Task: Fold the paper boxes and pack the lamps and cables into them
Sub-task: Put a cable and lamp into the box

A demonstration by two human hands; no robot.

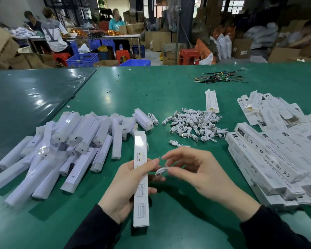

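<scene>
Left hand (pixel 127 184) grips an upright folded box (pixel 141 178) while right hand (pixel 192 169), just beside it, pinches a coiled cable (pixel 161 171); keep the coil tight and feed it endwise into the box's open end.

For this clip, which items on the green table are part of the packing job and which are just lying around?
Part of the job:
box in the left hand
coiled cable pinched by the right hand
lamp pile
cable pile
stack of boxes

Lying about:
bundle of coloured wires
blue crates
red stools
</scene>
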